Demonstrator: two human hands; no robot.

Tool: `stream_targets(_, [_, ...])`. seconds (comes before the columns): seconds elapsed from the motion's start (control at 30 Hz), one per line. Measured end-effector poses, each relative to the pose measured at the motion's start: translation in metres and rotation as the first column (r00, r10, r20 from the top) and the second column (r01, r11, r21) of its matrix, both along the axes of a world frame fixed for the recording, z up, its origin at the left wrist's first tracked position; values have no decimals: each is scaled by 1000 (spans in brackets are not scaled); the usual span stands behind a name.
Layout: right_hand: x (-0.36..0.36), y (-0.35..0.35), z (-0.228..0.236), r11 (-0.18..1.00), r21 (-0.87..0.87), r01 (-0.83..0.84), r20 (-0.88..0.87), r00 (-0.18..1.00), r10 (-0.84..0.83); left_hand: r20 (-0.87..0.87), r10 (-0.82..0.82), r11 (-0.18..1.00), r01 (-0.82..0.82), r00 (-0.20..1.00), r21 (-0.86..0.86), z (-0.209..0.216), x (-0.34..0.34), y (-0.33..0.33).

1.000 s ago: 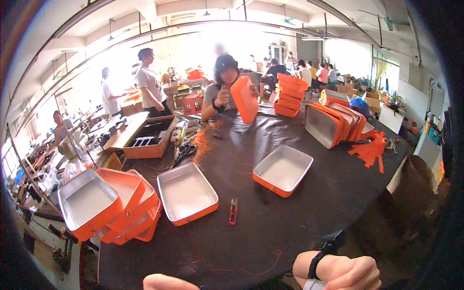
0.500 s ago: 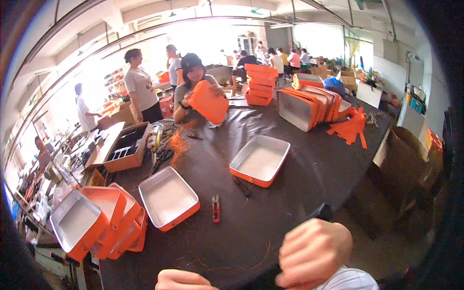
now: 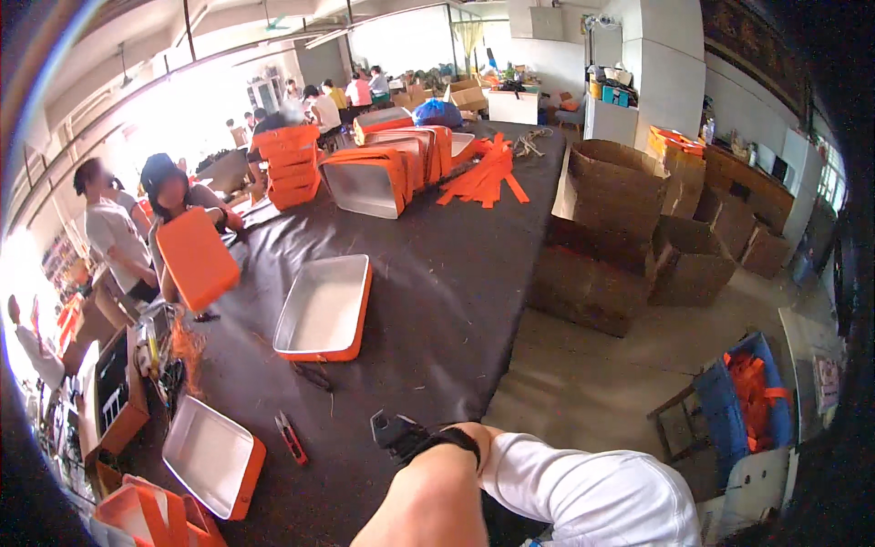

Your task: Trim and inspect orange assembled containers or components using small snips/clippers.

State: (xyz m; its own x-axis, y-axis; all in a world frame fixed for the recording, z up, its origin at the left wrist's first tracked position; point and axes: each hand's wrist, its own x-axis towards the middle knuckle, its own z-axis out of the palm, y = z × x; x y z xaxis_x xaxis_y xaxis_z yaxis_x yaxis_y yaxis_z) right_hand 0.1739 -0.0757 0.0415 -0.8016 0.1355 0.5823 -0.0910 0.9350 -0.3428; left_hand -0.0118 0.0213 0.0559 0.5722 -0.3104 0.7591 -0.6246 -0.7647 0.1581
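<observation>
Table (image 3: 437,292): looked dark, rumpled
Right hand (image 3: 415,506): fingers cropped, couldn't tell grip
Left hand: wasn't visible
Red snips (image 3: 293,443): blades pointed away from me, safest imo

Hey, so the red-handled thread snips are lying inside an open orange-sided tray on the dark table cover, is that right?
Not quite. The head view shows the red-handled thread snips lying directly on the dark table cover, to the right of an open orange-sided tray, not inside one.
</observation>
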Motion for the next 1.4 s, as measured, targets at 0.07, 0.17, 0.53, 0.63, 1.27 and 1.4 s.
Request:
stream_targets(0.07, [3, -4, -2, 998, 7, -58, -12, 998, 59, -20, -4, 1000, 3, 1000, -10, -1, 0, 1])
stream_targets(0.17, [6, -4, 1, 992, 20, -124, 7, 992, 124, -30, -12, 1000, 12, 999, -10, -1, -5, 5])
stream_targets(0.53, [20, -9, 14, 927, 69, -368, 134, 924, 357, -24, 17, 1000, -17, 1000, 12, -2, -15, 1])
stream_targets(0.63, [24, -20, 18, 932, 30, -361, 162, 922, 352, -29, -24, 1000, 24, 999, 0, -4, -14, 2])
stream_targets(1.27, [37, -14, 16, 875, 40, -483, 47, 875, 481, 49, -111, 994, 112, 993, -14, -5, -7, 6])
stream_targets(1.4, [44, -24, 21, 898, -8, -439, 79, 895, 438, 98, -161, 987, 161, 982, 12, -7, 2, 8])
